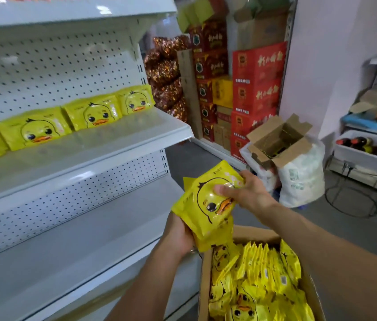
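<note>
shop aisle: duck snack packs [208,212] sat clamped between l hand [180,235], curled beneath, & r hand [250,195], thumb pinching on top; likely light, crinkly, slick, so grip flat faces, not seams.

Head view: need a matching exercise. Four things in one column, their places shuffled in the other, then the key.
Things:
1. held duck packets
2. shelf row of duck packets
3. open cardboard box
4. red boxes

Places:
A. stacked at the far end of the aisle
B. on top of the white sack
C. between the left hand and the right hand
D. leaning on the back panel of the shelf

Pairs: 1-C, 2-D, 3-B, 4-A
</note>
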Motion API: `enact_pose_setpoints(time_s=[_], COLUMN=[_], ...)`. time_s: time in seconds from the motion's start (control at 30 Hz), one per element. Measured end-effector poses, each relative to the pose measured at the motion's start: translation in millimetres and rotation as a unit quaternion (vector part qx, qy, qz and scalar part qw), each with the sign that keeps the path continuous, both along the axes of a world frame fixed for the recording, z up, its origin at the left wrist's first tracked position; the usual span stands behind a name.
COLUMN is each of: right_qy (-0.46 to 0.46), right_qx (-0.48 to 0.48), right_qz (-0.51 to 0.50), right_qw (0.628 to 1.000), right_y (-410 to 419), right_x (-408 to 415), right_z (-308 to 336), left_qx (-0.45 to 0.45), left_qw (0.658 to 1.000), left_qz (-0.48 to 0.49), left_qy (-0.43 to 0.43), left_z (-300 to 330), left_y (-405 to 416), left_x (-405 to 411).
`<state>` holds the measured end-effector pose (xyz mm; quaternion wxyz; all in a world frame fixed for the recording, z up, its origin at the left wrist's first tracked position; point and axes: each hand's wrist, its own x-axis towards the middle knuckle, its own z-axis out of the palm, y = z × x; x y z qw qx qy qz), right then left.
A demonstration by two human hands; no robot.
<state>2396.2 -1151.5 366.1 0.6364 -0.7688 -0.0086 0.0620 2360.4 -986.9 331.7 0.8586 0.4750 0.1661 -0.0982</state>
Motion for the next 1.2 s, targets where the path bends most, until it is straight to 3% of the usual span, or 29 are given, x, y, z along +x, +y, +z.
enact_pose_setpoints(time_s=[0.13,0.23,0.37,0.47,0.6,0.83,0.97,1.03,1.2], right_qy=[0.006,-0.025,-0.04,-0.037,-0.051,-0.066,-0.065,-0.073,-0.112], right_qx=[0.097,0.134,0.19,0.199,0.18,0.158,0.154,0.109,0.065], right_qz=[-0.054,-0.05,0.019,0.116,0.195,0.23,0.183,0.159,0.126], right_qw=[0.994,0.989,0.981,0.972,0.963,0.958,0.969,0.978,0.984], right_y=[28,55,86,101,125,168,181,188,212], right_x=[18,30,49,74,117,204,259,287,343], right_z=[11,26,52,76,108,129,122,113,101], left_qx=[-0.042,0.079,0.22,0.254,0.254,0.241,0.25,0.254,0.242], left_qw=[0.999,0.99,0.948,0.92,0.908,0.92,0.907,0.904,0.918], left_qz=[0.03,0.062,0.196,0.244,0.266,0.276,0.323,0.332,0.306], left_qy=[-0.016,-0.097,-0.119,-0.17,-0.2,-0.139,-0.096,-0.09,-0.072], left_z=[29,55,81,105,131,163,169,167,164], left_y=[30,47,71,93,123,193,241,263,284], left_x=[11,15,33,49,81,136,162,176,205])
